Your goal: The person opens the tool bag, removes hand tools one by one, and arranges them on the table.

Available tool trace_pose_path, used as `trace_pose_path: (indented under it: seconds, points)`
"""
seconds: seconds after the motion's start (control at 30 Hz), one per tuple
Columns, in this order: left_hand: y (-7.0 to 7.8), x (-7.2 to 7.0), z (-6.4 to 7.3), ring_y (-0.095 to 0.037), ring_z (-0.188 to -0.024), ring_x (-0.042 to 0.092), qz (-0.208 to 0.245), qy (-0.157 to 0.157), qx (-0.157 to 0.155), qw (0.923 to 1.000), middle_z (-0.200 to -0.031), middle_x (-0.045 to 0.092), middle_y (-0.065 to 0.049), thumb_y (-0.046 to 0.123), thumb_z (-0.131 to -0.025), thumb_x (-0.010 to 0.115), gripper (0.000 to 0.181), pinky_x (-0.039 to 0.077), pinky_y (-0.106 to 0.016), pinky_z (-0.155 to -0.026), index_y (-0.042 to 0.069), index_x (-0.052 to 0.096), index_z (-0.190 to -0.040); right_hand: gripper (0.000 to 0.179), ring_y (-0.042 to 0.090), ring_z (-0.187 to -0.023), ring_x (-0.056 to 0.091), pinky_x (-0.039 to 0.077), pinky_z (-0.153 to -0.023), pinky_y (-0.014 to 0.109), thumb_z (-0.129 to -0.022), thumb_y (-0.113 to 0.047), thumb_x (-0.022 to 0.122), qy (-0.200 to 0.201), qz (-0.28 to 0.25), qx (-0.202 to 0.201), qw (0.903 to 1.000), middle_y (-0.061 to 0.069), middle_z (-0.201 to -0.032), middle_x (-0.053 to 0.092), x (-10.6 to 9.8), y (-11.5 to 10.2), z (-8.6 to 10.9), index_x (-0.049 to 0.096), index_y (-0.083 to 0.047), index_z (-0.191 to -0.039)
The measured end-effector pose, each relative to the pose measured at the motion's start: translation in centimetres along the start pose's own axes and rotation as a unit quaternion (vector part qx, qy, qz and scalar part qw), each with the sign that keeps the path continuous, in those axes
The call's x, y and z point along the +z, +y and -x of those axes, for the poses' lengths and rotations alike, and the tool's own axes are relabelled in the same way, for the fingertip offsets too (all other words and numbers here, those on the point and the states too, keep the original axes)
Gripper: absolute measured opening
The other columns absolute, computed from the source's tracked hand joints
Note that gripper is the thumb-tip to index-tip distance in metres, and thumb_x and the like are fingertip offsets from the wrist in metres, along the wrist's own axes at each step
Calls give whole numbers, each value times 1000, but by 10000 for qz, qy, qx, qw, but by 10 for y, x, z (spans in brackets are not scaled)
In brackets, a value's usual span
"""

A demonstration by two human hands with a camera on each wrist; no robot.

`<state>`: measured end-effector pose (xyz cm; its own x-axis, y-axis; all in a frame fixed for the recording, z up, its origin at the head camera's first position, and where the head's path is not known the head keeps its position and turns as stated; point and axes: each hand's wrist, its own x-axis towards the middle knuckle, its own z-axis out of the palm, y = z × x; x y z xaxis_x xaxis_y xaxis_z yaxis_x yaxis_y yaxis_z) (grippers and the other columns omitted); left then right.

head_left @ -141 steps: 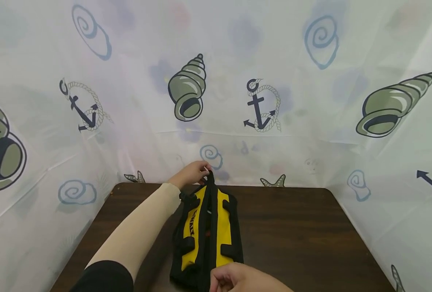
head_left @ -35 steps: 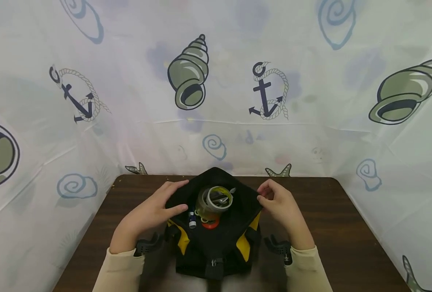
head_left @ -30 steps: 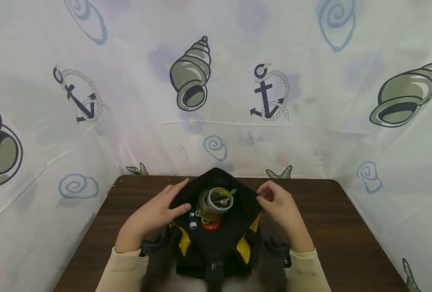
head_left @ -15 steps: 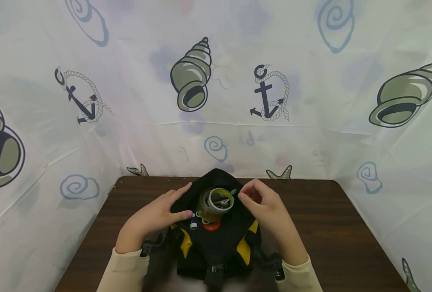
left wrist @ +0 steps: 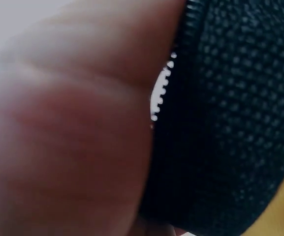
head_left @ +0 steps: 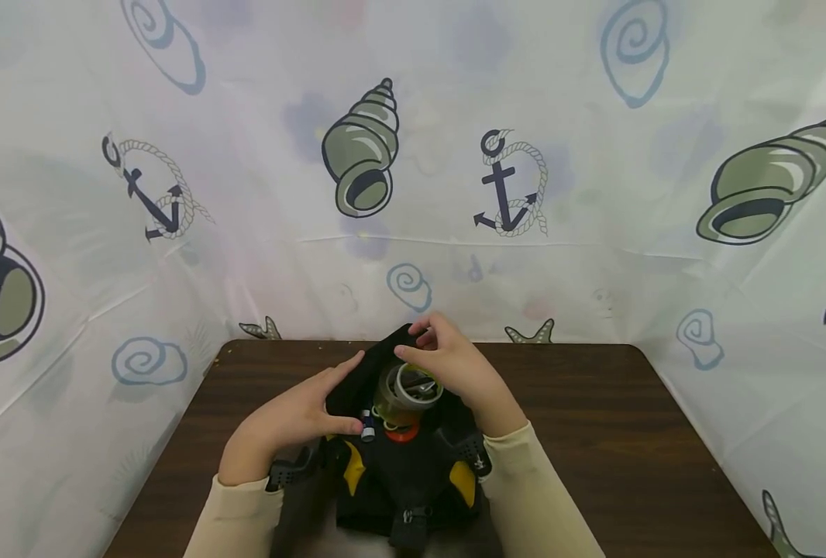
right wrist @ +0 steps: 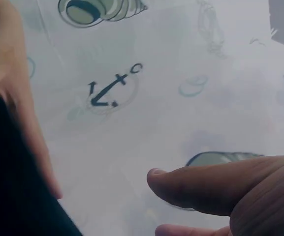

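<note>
A black and yellow tool bag (head_left: 399, 484) stands with its top spread wide. Inside sit a clear jar (head_left: 390, 399) with metal items, a small blue-and-white bottle (head_left: 367, 426) and a red-orange round thing (head_left: 402, 435). My left hand (head_left: 287, 422) rests on the bag's left rim, fingers straight and thumb reaching in beside the bottle. Over the jar, my right hand (head_left: 458, 368) reaches toward the bag's far corner; its thumb (right wrist: 181, 187) and fingers are apart. Whether it touches the corner is unclear. The left wrist view shows blurred skin and black woven fabric (left wrist: 240, 108).
The bag is on a dark wooden table (head_left: 594, 449). White cloth (head_left: 441, 256) printed with shells and anchors hangs behind and at both sides. A black wrist mount (head_left: 465, 449) on my right wrist is above the bag's right side.
Earlier the bag's top was nearly closed; later frames show it spread. My right hand has left the right corner and moved left and away, over the jar. The left hand stays at the rim.
</note>
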<state>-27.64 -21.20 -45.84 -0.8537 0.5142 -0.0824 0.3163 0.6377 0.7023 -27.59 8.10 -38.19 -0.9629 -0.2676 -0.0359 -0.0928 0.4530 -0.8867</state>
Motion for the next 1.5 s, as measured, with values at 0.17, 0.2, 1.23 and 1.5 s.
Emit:
trace_pose_path:
  seconds: [0.17,0.2,1.23,1.5]
  points:
    - [-2,2,2,-46,-166,25,185,-93,15,9998,-183,21,-13,58,-90,85,118,30,-76,-126,35,10,-177,57,36,-137,54,53,-112,58,-103,-43,76,-48,-4,23,10000,18,-151,51,17,10,-21,55,-12,-146]
    - [-2,3,3,-46,-167,25,209,-111,12,9997,-183,21,-13,58,-90,85,118,30,-76,-126,35,10,-177,58,36,-137,53,53,-111,58,-103,-43,77,-43,3,3,10000,18,-151,49,19,12,-24,55,-12,-146]
    - [8,1,9,-46,-165,29,191,-231,-71,9995,-182,24,-11,61,-90,85,117,33,-75,-125,37,11,-177,74,44,-144,57,49,-115,65,-99,-32,83,-409,957,23,9946,18,-165,51,28,74,-16,51,-13,-163]
    - [5,1,8,-45,-165,29,192,-253,-24,9995,-182,23,-12,60,-91,85,117,33,-74,-125,37,9,-177,82,43,-142,57,49,-115,64,-96,-29,87,-488,798,252,9953,21,-161,53,31,93,-23,47,-10,-165]
